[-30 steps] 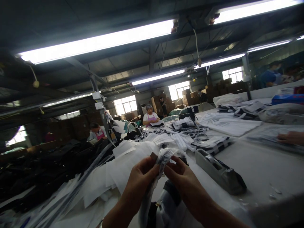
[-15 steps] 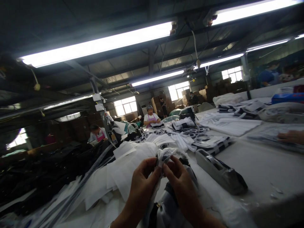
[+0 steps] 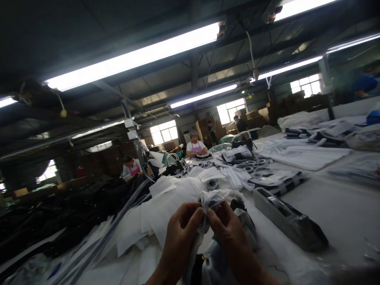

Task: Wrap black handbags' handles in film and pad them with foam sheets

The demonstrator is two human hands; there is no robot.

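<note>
Close together in the lower middle, my left hand [image 3: 182,229] and my right hand [image 3: 230,231] pinch a crumpled clear plastic wrapping [image 3: 215,196]. It seems wound round a dark strap or handle, whose details are hidden by the fingers. Below and between the wrists lies a dark item partly covered in pale wrapping [image 3: 212,257], with a small gold-coloured metal piece on it. A grey tape dispenser [image 3: 289,219] stands on the table to the right of my right hand. Left of my left hand, white sheets [image 3: 166,206] are spread in an overlapping pile.
Rolled grey strips [image 3: 257,164] and flat wrapped pieces [image 3: 276,180] lie further along the table [image 3: 341,202]. Dark goods [image 3: 74,209] are heaped at left. A person in a pink apron [image 3: 196,147] works at the far end; another person [image 3: 132,166] sits beyond a post.
The view has swung a little to the left, so the scene sits further right. Both hands keep their pinch on the plastic wrapping. The neighbouring hand at right has almost left the picture.
</note>
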